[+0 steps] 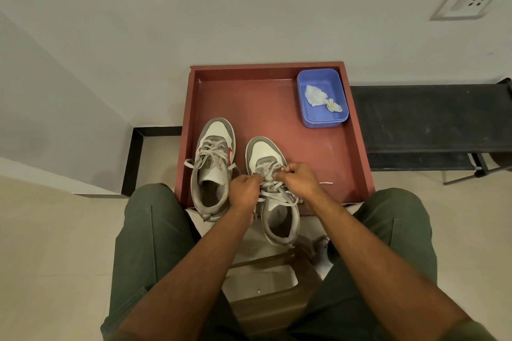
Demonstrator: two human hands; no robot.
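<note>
Two grey and white sneakers stand side by side in a red-brown tray (356, 147), toes pointing away from me. The left sneaker (213, 166) has red side marks and loose laces. Both hands work over the right sneaker (273, 202). My left hand (245, 189) pinches its grey lace (270, 187) at the left side of the tongue. My right hand (300, 176) pinches the lace at the right side, fingers curled. The heel of the right sneaker sticks out over the tray's near edge.
A blue plastic tub (322, 98) with crumpled white and yellowish cloths sits in the tray's far right corner. A black bench (432, 116) stands to the right against the wall. My knees in green trousers flank the tray. A small stool is between my legs.
</note>
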